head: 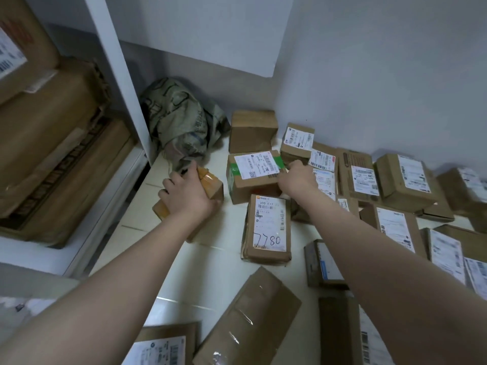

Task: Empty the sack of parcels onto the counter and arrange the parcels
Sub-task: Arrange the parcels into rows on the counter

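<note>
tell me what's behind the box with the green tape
A plain brown box sits just behind the green-taped box. The right hand covers the taped box's right edge, so anything there is hidden.

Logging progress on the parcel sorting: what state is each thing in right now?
sack, crumpled, slumped in the corner.
orange-taped parcel, gripped by the left hand, next to the sack.
green-taped box, label up, right hand at its right edge, grip unclear.
7780 parcel, flat on the counter, label up.
</note>
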A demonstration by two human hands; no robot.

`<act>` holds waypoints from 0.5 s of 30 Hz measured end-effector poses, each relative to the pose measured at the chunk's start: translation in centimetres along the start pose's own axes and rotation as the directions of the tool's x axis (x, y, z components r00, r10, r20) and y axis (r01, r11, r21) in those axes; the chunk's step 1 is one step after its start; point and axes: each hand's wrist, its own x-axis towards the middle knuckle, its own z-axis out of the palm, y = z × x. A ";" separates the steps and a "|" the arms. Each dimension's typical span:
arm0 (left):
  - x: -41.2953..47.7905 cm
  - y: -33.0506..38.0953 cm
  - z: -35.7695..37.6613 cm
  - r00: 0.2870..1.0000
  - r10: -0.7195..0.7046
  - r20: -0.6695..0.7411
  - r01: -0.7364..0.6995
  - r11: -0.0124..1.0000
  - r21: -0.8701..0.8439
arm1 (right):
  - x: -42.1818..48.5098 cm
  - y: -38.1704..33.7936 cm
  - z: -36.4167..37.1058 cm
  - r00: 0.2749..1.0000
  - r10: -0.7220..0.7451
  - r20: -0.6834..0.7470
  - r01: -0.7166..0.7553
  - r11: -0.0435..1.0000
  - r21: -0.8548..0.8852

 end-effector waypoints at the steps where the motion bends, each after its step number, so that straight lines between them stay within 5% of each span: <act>1: -0.5 0.0 0.1 1.000 -0.008 -0.020 0.007 0.999 -0.033 | -0.5 0.0 0.1 1.000 -0.028 -0.003 0.028 1.000 -0.008; 5: -1.0 0.1 -0.2 0.999 0.023 -0.030 -0.030 0.959 -0.281 | -2.3 0.7 0.8 0.977 -0.206 -0.048 0.208 0.977 0.041; 8: -1.0 -1.0 -0.2 1.000 -0.009 -0.016 0.005 0.961 -0.278 | -3.9 0.9 1.0 0.968 -0.250 -0.007 0.249 0.964 0.090; 11: -1.7 -2.8 1.3 0.977 -0.063 0.202 0.111 0.964 -0.240 | -5.3 1.1 1.4 0.939 -0.305 0.161 0.287 0.950 0.126; 13: -2.3 -3.7 2.3 0.931 -0.042 0.362 0.181 0.915 -0.362 | -6.5 1.2 1.8 0.885 -0.362 0.291 0.333 0.931 0.147; 15: -2.7 -4.0 2.7 0.917 -0.002 0.398 0.184 0.889 -0.419 | -7.3 1.2 2.4 0.841 -0.421 0.340 0.422 0.904 0.076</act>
